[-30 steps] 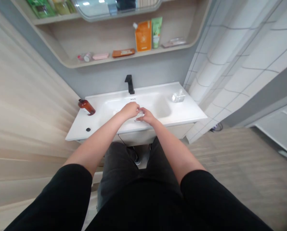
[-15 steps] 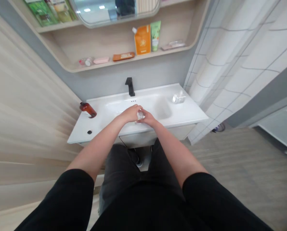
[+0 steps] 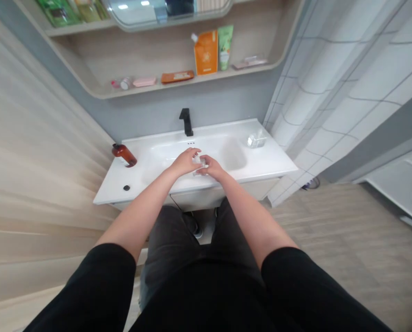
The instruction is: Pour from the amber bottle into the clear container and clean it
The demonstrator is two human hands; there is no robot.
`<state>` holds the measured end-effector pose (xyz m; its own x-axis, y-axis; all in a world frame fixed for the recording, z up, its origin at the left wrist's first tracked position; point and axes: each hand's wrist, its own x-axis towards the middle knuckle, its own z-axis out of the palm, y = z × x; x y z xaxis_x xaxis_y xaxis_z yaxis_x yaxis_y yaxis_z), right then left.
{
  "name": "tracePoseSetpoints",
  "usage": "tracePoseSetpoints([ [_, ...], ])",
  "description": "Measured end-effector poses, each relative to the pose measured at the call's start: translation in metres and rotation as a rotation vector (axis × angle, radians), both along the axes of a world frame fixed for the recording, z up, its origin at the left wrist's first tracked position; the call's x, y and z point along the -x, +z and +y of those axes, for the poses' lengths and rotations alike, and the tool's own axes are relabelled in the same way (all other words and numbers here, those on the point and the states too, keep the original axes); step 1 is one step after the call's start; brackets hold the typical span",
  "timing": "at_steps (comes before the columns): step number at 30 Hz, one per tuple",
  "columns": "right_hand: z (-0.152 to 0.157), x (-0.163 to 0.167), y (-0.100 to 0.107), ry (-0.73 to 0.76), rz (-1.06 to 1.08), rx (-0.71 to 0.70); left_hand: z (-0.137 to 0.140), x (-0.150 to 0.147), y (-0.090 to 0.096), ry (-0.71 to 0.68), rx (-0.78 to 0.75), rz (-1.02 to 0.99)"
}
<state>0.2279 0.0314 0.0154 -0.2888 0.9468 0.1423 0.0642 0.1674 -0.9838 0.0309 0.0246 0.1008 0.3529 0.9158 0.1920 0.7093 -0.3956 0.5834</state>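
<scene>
Over the front of the white sink (image 3: 150,177), both hands meet around a small clear container (image 3: 198,161). Its exact kind is hard to make out because fingers cover much of it. My left hand (image 3: 185,163) curls its fingers over the container's left and top. From the other side, my right hand (image 3: 212,168) grips it between thumb and fingers. Behind them stands a black faucet (image 3: 186,122). A clear box (image 3: 256,139) with small items in it rests on the right of the counter.
An amber bottle (image 3: 124,155) stands at the counter's left, with a small black disc (image 3: 126,188) in front. Overhead, a shelf (image 3: 140,94) holds an orange pouch (image 3: 206,53), a green tube (image 3: 224,47) and small packets. A beige curtain (image 3: 36,152) hangs at left.
My left hand's fingers have loosened and shifted slightly left on the clear container, leaving a wider gap between the hands. The view has tilted slightly.
</scene>
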Motion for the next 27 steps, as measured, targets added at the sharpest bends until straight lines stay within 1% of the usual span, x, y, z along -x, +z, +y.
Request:
tracePoseSetpoints([
  [2,0.000,0.000,0.000,0.002,0.000,0.003,0.000,0.001,-0.002,-0.013,0.012,-0.031],
  [5,0.000,0.001,0.000,0.013,0.007,0.010,0.001,0.005,-0.007,-0.114,0.071,-0.135],
  [7,-0.001,0.001,0.001,0.010,-0.001,0.005,0.001,0.006,-0.011,-0.145,0.067,-0.180],
  [9,-0.002,0.001,0.004,-0.001,-0.014,0.003,0.001,0.006,-0.016,-0.106,0.033,-0.173],
  [12,-0.004,0.000,0.007,-0.009,-0.014,0.004,-0.001,0.003,-0.025,0.041,-0.001,-0.141],
  [14,-0.005,0.000,0.009,-0.015,-0.001,0.006,-0.002,0.000,-0.030,0.122,0.013,-0.185],
  [15,-0.004,0.000,0.009,-0.017,0.005,0.010,-0.001,0.000,-0.032,0.122,0.036,-0.238],
  [18,-0.002,0.002,0.006,-0.041,-0.002,0.029,0.001,0.001,-0.034,0.019,0.131,-0.423],
  [20,-0.001,0.002,0.003,-0.074,-0.030,0.022,0.004,0.004,-0.034,0.000,0.173,-0.478],
  [24,0.001,0.003,-0.002,-0.061,-0.069,-0.060,0.005,0.007,-0.043,0.049,0.185,-0.462],
  [27,0.002,0.003,-0.003,-0.065,-0.090,-0.085,0.003,0.005,-0.051,0.123,0.135,-0.444],
])
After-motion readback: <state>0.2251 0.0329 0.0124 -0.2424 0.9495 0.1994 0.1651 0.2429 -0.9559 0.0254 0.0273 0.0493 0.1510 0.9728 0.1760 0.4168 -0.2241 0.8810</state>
